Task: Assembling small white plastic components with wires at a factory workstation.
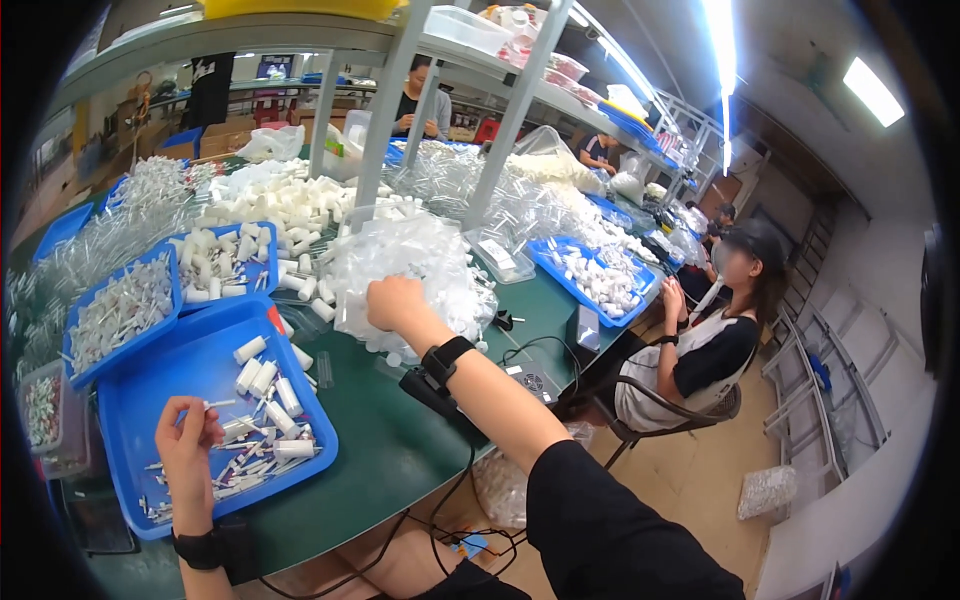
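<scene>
My left hand point(187, 440) is over the large blue tray point(330, 440), its thumb and fingers pinched on a thin white stick point(219, 404). In the tray lie white cylinders point(286, 396) and many thin stick-like pieces point(240, 472), some white, some with dark reddish parts. My right hand point(395, 302) reaches across the green table point(390, 440) to a heap of small translucent white plastic pieces point(440, 270). Its fingers are curled down against the heap, and whatever they grip is hidden.
Smaller blue trays of sticks point(122, 310) and white cylinders point(222, 265) stand behind the large tray. Grey shelf posts point(390, 120) rise from the table. A black cable point(470, 480) hangs off the front edge. To the right, a co-worker point(690, 340) sits beside another blue tray point(612, 318).
</scene>
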The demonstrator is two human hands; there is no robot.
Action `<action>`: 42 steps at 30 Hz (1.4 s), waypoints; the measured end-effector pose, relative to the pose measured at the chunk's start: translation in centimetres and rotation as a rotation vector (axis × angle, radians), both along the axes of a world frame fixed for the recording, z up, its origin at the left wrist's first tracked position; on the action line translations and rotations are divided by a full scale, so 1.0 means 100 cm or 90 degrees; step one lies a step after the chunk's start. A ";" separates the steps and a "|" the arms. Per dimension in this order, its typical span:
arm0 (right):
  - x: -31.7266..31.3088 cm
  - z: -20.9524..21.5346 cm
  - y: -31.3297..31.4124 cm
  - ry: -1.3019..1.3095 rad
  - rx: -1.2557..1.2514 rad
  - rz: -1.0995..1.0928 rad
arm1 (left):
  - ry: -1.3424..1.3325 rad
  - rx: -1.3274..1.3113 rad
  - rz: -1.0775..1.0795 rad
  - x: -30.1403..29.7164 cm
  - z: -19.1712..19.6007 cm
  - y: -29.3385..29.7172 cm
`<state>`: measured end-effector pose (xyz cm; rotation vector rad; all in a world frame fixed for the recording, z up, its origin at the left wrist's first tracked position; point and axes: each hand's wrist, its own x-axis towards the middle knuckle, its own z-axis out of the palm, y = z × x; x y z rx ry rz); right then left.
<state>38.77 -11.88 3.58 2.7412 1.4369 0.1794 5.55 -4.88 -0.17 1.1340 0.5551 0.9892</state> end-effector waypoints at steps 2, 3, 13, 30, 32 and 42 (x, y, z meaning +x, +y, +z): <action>-0.003 0.004 0.001 -0.027 -0.033 -0.024 | 0.005 0.002 0.000 0.002 0.002 -0.001; -0.009 0.012 0.000 -0.054 -0.061 -0.052 | 0.009 0.010 -0.004 0.002 0.003 -0.001; -0.137 0.028 -0.006 0.226 0.474 0.485 | 0.030 0.014 -0.030 0.002 0.007 -0.005; -0.170 -0.040 0.017 0.910 0.401 0.362 | 0.048 0.019 -0.089 -0.009 0.009 0.006; -0.167 -0.038 0.012 0.878 0.414 0.368 | 0.073 0.027 -0.103 -0.010 0.016 0.011; -0.166 -0.028 0.011 0.284 0.381 0.515 | -0.010 -0.024 -0.051 -0.016 0.016 0.040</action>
